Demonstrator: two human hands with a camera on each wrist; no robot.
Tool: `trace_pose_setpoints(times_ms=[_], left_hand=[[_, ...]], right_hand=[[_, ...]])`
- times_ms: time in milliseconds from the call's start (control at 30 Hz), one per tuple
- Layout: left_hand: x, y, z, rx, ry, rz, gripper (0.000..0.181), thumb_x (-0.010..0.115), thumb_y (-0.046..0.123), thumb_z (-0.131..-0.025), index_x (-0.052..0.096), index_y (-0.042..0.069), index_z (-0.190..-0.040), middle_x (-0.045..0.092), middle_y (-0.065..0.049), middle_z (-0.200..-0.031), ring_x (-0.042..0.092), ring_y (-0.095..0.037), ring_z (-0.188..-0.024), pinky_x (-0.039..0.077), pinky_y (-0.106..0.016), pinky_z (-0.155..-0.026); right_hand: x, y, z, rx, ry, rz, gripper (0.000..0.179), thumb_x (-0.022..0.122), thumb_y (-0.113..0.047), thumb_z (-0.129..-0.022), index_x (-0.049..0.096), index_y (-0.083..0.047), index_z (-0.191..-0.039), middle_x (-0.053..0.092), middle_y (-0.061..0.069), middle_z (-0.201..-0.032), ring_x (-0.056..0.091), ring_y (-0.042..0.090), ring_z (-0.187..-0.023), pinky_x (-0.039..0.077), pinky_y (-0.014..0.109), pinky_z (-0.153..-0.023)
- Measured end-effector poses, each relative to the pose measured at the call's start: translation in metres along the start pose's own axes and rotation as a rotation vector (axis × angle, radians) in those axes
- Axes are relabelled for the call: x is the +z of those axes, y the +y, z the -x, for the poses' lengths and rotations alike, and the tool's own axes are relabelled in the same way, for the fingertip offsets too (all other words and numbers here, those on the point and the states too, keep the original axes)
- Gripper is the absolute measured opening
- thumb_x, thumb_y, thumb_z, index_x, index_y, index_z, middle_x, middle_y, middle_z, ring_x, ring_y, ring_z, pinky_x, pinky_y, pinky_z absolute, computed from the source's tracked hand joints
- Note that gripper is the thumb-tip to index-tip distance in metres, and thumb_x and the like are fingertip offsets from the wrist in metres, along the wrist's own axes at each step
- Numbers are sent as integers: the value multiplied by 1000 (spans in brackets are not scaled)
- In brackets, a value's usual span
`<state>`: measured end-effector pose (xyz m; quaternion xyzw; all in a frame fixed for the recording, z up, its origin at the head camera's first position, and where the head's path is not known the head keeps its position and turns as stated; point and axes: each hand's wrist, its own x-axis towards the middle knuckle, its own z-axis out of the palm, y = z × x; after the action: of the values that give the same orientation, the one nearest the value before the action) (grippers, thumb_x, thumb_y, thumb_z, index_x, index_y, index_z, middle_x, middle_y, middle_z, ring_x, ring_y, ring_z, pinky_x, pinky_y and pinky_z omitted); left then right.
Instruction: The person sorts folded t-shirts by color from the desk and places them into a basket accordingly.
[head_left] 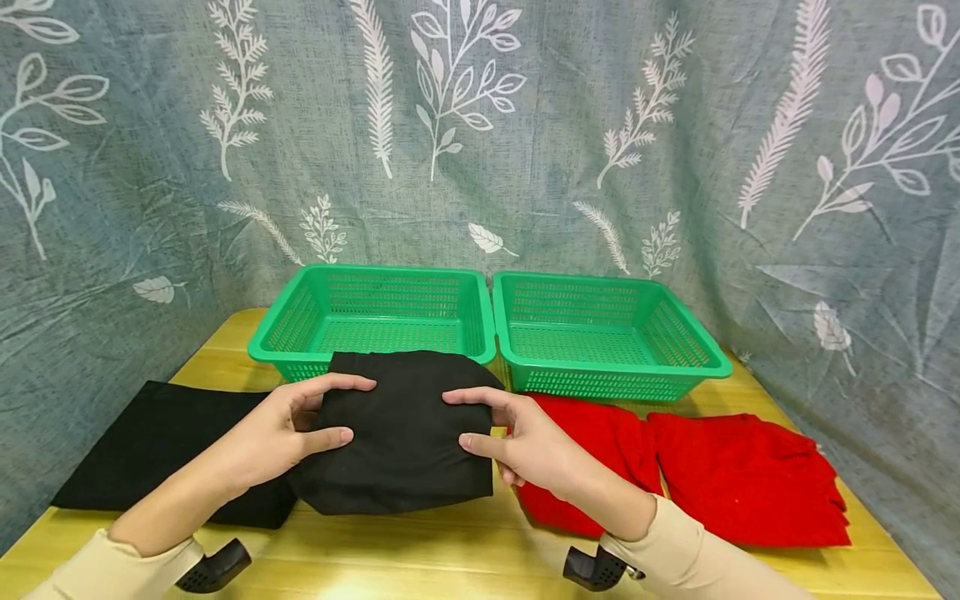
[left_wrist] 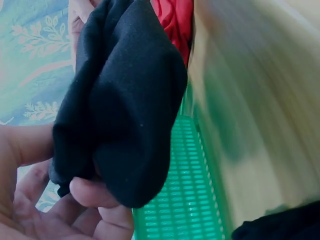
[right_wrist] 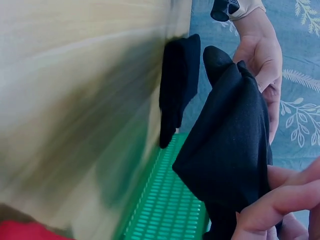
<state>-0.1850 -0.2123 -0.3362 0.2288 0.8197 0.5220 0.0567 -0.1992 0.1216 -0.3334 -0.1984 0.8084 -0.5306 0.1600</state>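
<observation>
Both hands hold a folded black cloth [head_left: 405,450] up over the front middle of the table. At its left side my left hand [head_left: 273,429] grips it, thumb and index finger on the near face and other fingers behind. My right hand [head_left: 536,442] grips the right side the same way. In the left wrist view the black cloth [left_wrist: 135,100] hangs in thick folds from the fingers. The right wrist view shows the black cloth [right_wrist: 230,145] stretched between the two hands. Another black cloth [head_left: 180,433] lies flat at the left, partly behind my left forearm.
Two green baskets [head_left: 375,354] [head_left: 600,367] stand side by side at the back, with nothing seen inside. Right of the held cloth, a red cloth [head_left: 600,442] and a second red cloth [head_left: 742,475] lie on the wooden table [head_left: 375,558]. A patterned curtain [head_left: 525,192] hangs behind.
</observation>
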Motion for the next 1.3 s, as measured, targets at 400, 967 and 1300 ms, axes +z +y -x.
trace_pose_setpoints(times_ms=[400,967,1300], left_hand=[[-10,10,-18,18,31,-70,52,77,15,-100,62,24,-149,69,-13,-135,71,-22,-109,60,-30,-85],[-32,18,-51,9,70,-140,52,77,18,-101,63,30,-151,62,-7,-148,65,-28,-118,58,-32,-89],[-50,20,-67,10,86,-154,54,76,17,-102,61,27,-153,60,-7,-150,65,-25,-126,59,-30,-90]], right_hand=[[-15,-9,-10,-39,33,41,49,77,-18,-101,66,-32,-147,67,13,-96,51,20,-47,45,29,-49],[-38,-22,-36,-84,46,29,50,74,-17,-103,64,-34,-149,72,14,-118,49,23,-53,44,30,-55],[-45,-31,-62,-78,53,44,48,74,-20,-103,65,-39,-146,69,12,-124,48,24,-57,40,28,-56]])
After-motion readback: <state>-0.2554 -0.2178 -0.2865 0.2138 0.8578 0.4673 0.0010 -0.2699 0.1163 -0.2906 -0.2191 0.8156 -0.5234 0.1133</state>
